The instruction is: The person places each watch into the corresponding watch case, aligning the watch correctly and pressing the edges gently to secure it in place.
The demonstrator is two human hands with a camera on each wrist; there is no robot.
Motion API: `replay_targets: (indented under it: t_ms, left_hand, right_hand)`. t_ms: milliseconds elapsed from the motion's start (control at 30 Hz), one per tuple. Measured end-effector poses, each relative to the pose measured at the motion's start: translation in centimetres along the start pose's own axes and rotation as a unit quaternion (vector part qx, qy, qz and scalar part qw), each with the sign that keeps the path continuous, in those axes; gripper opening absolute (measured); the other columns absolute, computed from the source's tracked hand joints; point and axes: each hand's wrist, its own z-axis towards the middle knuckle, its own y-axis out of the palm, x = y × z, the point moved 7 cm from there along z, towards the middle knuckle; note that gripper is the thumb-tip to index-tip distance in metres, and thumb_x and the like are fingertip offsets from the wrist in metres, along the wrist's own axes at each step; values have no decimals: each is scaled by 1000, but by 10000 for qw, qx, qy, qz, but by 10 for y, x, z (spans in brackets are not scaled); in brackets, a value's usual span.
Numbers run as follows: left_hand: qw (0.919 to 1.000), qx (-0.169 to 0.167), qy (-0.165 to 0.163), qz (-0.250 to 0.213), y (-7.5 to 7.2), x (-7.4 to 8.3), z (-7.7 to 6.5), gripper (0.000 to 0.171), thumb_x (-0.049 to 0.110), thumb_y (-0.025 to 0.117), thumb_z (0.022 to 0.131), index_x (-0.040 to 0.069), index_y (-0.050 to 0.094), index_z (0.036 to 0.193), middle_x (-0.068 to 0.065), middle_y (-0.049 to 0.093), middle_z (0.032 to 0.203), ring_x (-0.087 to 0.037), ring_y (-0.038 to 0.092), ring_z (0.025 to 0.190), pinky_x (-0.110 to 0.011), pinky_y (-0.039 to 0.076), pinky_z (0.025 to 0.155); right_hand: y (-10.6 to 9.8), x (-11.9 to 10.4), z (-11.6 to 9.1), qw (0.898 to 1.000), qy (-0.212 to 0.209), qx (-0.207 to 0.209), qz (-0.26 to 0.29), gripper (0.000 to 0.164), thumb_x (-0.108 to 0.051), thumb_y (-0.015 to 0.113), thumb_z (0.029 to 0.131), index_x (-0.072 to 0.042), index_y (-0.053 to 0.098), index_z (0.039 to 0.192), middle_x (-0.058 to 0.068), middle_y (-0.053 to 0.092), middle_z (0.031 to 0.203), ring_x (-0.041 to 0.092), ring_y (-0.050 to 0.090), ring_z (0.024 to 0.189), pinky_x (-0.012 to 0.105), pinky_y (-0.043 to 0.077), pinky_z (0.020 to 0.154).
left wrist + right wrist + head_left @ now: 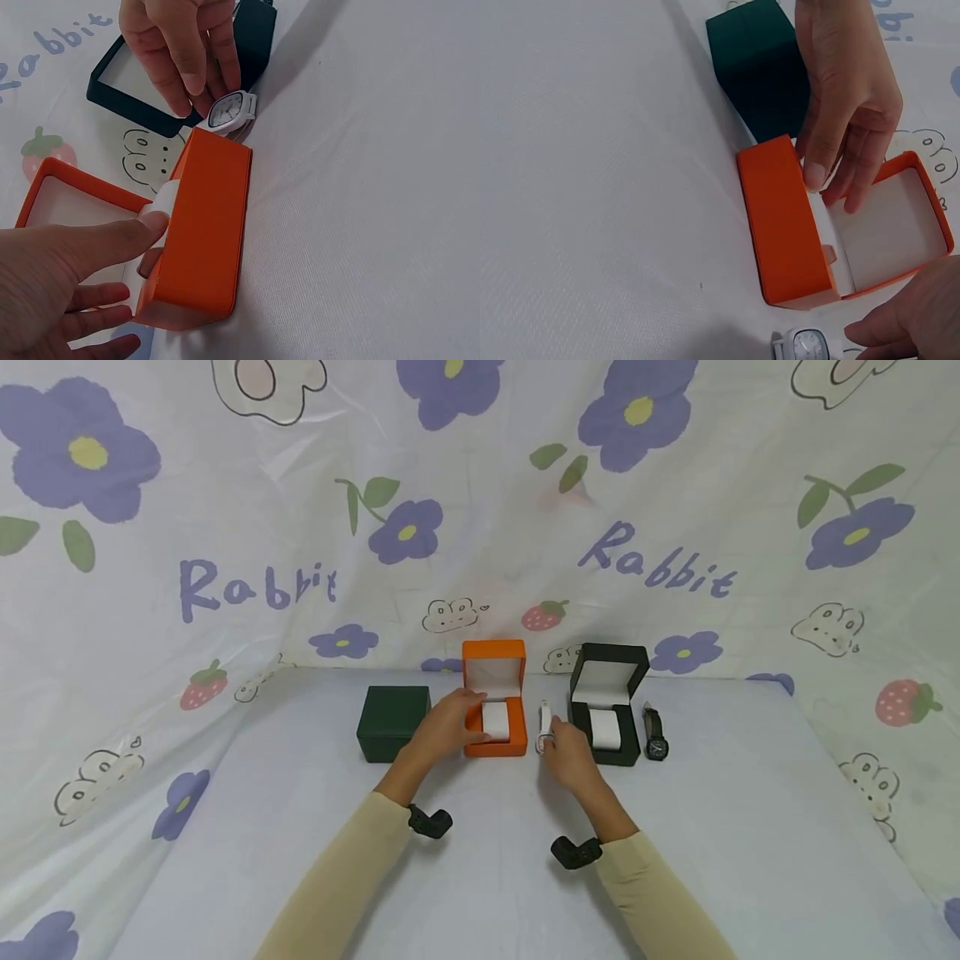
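An orange watch box [516,748] stands with its lid raised, a white cushion [495,722] inside it. My left hand [447,724] is at the box's left side, thumb over the cushion at the front edge and fingers spread loosely, as the left wrist view shows. Just right of the box lies a white watch [231,111] with a pale square-looking case. My right hand [567,756] reaches down beside this watch, fingers mostly straight and close to it. Whether the fingertips touch the strap is unclear. The right wrist view shows the watch [810,345] partly cut off.
A closed dark green box [393,718] sits left of the orange one. To the right, a black watch box [636,747] has its lid up and a white cushion [605,729] inside. A dark-strapped watch [655,735] lies beyond it. A patterned cloth [465,527] hangs behind the white tabletop [495,877].
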Motion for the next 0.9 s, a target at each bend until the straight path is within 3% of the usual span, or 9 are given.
replay_targets:
  t_ms: [300,767,900]
  left_hand:
    - [9995,-302,-12,74,5,1,7,69,24,86,84,4,57,143,-16,56,135,-28,53,120,-39,46,110]
    - [9941,-662,-95,853,7,10,15,65,30,88,82,3,63,136,-17,51,132,-28,47,116,-35,50,100]
    - [9929,-693,-164,955,7,11,17,58,29,89,80,3,67,128,-16,50,131,-27,46,114,-34,51,98]
  right_hand:
    - [3,5,1,9998,97,146,-92,36,14,60,87,16,59,122,28,69,104,32,64,86,41,57,70]
    - [5,6,-1,9997,108,228,67,55,17,63,81,17,52,135,30,68,112,33,67,93,44,59,78]
    - [7,7,0,9995,206,193,103,57,16,66,81,15,52,137,30,68,114,32,67,91,43,60,78]
